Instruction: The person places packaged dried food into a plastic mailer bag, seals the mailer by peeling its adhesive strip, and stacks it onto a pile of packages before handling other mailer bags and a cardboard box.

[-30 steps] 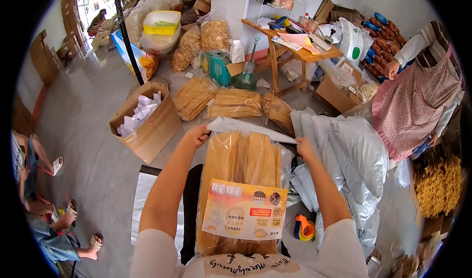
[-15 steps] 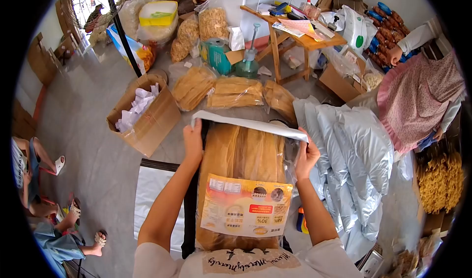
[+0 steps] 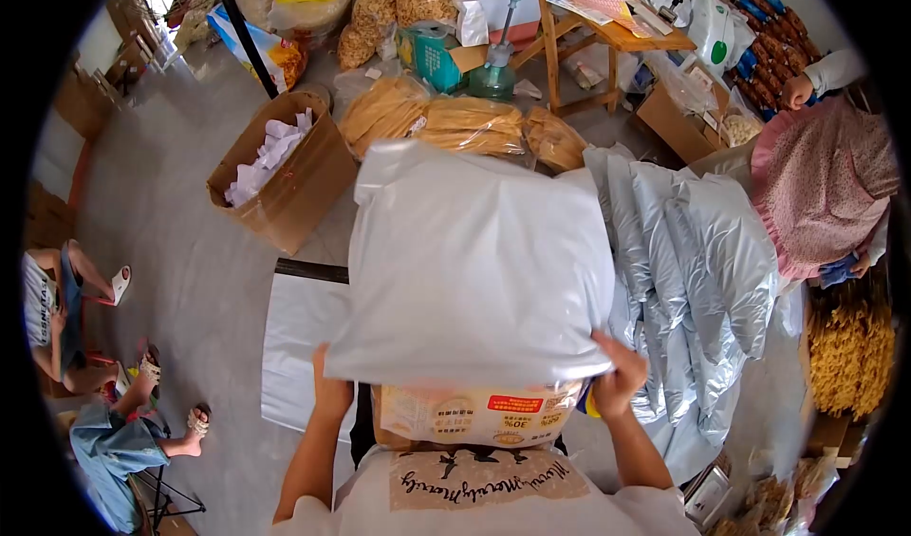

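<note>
Plastic bag (image 3: 479,270) in frame centre, covering the upper part of the noodle pack (image 3: 474,420), whose labelled end shows below the bag's edge, lower centre. Left hand (image 3: 332,389) grips the edge at its left corner, right hand (image 3: 622,377) grips the right corner. Pile of grey bags (image 3: 707,261) right of centre; cardboard box (image 3: 302,187) with white paper (image 3: 270,157), upper left.

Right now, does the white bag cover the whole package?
No, the lower end of the labelled package shows past the edge of the white plastic bag.
</note>
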Tool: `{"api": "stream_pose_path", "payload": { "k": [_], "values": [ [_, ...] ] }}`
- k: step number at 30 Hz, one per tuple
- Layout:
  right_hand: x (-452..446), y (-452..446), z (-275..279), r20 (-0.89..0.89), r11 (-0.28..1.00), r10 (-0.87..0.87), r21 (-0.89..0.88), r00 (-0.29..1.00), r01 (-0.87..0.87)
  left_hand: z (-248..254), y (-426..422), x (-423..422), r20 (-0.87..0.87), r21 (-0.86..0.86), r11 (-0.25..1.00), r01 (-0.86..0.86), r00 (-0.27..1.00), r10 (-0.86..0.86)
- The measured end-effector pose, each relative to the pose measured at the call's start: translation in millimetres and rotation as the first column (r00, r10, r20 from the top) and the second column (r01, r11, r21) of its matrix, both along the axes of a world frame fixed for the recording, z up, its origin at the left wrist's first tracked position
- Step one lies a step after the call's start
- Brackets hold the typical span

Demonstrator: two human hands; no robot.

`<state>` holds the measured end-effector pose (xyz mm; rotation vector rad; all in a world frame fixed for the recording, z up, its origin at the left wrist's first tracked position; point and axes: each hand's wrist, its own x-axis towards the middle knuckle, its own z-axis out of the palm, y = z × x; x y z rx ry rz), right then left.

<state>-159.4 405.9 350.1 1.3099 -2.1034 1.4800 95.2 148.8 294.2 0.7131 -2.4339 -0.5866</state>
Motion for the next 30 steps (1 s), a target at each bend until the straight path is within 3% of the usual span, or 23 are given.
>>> {"api": "stream_pose_path", "payload": {
  "k": [1, 3, 5, 6, 7, 8, 9, 10, 11, 12, 13, 14, 16, 18, 19, 20, 21, 23, 25, 26, 27, 29, 30],
  "values": [
    [4, 14, -16, -0.059, 0.997, 0.062, 0.042, 0.996, -0.059, -4, 11, 6, -0.035, 0.056, 0.998, 0.007, 0.999, -0.005],
    [13, 30, -32, -0.117, 0.989, 0.129, 0.089, 0.985, -0.119, -39, 36, 35, -0.025, 0.494, 0.867, -0.064, 0.996, 0.088],
    [26, 31, -39, -0.028, 0.97, 0.172, 0.178, 0.985, -0.164, -58, 50, 42, 0.026, 0.433, 0.896, -0.098, 0.995, 0.096],
    [29, 30, -40, -0.029, 0.971, 0.171, 0.177, 0.985, -0.163, -54, 66, 30, -0.171, 0.765, 0.63, -0.131, 0.903, 0.395],
    [33, 32, -41, -0.007, 0.959, 0.205, 0.202, 0.979, -0.199, -52, 76, 26, -0.205, 0.961, 0.276, 0.008, 0.692, 0.693],
    [36, 34, -40, 0.015, 0.946, 0.236, 0.227, 0.972, -0.233, -57, 79, 36, -0.208, 0.961, 0.277, 0.013, 0.694, 0.689],
    [39, 41, -37, 0.004, 0.937, 0.254, 0.247, 0.967, -0.247, -68, 80, 53, -0.219, 0.875, 0.477, -0.079, 0.814, 0.537],
    [42, 47, -34, -0.006, 0.928, 0.271, 0.266, 0.962, -0.26, -48, 72, 59, 0.072, 0.391, 0.911, -0.13, 0.991, 0.11],
    [47, 54, -30, 0.046, 0.903, 0.307, 0.3, 0.951, -0.306, -28, 64, 66, 0.319, -0.343, 0.937, 0.071, 0.947, 0.045],
    [55, 62, -27, 0.104, 0.875, 0.337, 0.332, 0.936, -0.352, -29, 73, 66, 0.089, 0.388, 0.92, -0.061, 0.996, 0.029],
    [63, 73, -29, 0.231, 0.838, 0.283, 0.413, 0.931, -0.357, -29, 81, 65, -0.182, 0.872, 0.488, -0.035, 0.903, 0.39],
    [70, 76, -35, 0.226, 0.842, 0.274, 0.413, 0.935, -0.347, -24, 81, 69, -0.21, 0.963, 0.249, 0.108, 0.876, 0.434],
    [80, 69, -49, 0.422, 0.942, 0.174, 0.191, 0.89, -0.275, -50, 90, 70, -0.194, 0.94, 0.34, 0.035, 0.873, 0.447],
    [79, 53, -42, 0.472, 0.947, 0.161, 0.173, 0.867, -0.27, -57, 89, 62, -0.179, 0.905, 0.423, -0.043, 0.865, 0.469],
    [77, 42, -36, 0.528, 0.948, 0.151, 0.161, 0.836, -0.273, -44, 79, 45, -0.242, 0.516, 0.845, -0.142, 0.922, 0.303],
    [71, 27, -32, 0.484, 0.96, 0.158, 0.13, 0.86, -0.25, -27, 68, 28, -0.198, -0.05, 0.989, -0.142, 0.972, 0.13],
    [62, 13, -30, 0.438, 0.966, 0.176, 0.097, 0.882, -0.24, -7, 62, 10, -0.337, 0.381, 0.913, -0.142, 0.899, 0.28],
    [42, -13, -16, 0.396, 0.968, 0.197, 0.068, 0.897, -0.243, 10, 37, -2, -0.248, 0.57, 0.796, -0.203, 0.881, 0.403],
    [22, -36, 5, 0.442, 0.976, 0.202, -0.015, 0.874, -0.218, 33, 3, -16, -0.327, 0.571, 0.807, -0.15, 0.861, 0.39],
    [12, -45, 15, 0.477, 0.978, 0.207, -0.103, 0.854, -0.179, 62, -7, -33, -0.537, 0.701, 0.708, 0.09, 0.72, 0.441],
    [5, -51, 34, 0.579, 0.973, 0.197, -0.217, 0.791, -0.083, 87, -7, -43, -0.547, 0.693, 0.715, 0.089, 0.711, 0.442],
    [-1, -45, 79, 0.525, 0.951, 0.172, -0.308, 0.833, -0.003, 131, 1, -50, -0.689, 0.698, 0.664, 0.27, 0.506, 0.519],
    [-4, -39, 90, 0.445, 0.955, 0.151, -0.295, 0.883, -0.015, 146, 4, -43, -0.727, 0.639, 0.682, 0.356, 0.571, 0.382]
  ]
}}
